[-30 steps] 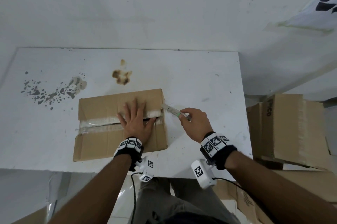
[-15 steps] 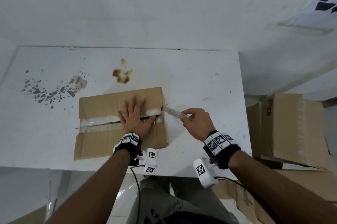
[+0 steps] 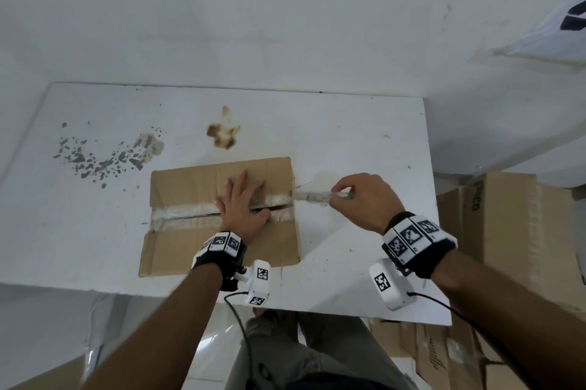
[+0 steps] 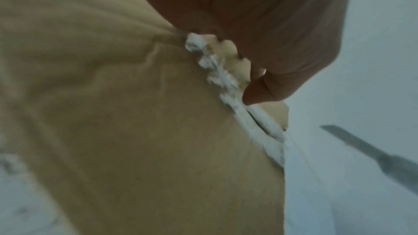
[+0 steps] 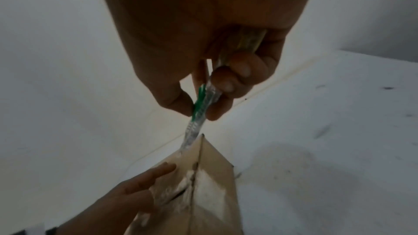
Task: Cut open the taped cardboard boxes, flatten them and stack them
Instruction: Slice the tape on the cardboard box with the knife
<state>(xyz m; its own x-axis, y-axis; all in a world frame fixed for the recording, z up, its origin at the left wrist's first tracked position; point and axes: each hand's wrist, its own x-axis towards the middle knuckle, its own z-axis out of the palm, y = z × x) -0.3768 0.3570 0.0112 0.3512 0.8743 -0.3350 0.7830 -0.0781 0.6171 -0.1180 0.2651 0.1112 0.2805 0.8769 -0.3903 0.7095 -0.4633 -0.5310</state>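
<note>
left wrist band (image 3: 221, 246) – black, white tag blocks | right wrist band (image 3: 412, 239) – same | white wrist cameras, black cables | bare forearms | grey trousers (image 3: 304, 354)

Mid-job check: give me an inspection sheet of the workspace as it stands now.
Surface: white table, stained brown and grey.
Job's things: box lies on the table, its tape slit along the seam; cutter at the box's right edge.
Clutter: nothing seen.
Grippers: left hand presses flat on the box; right hand grips the cutter.
Cables: cable hangs from the left wrist camera; another from the right.
Surroundings: more boxes stacked right of the table; white wall behind.
</note>
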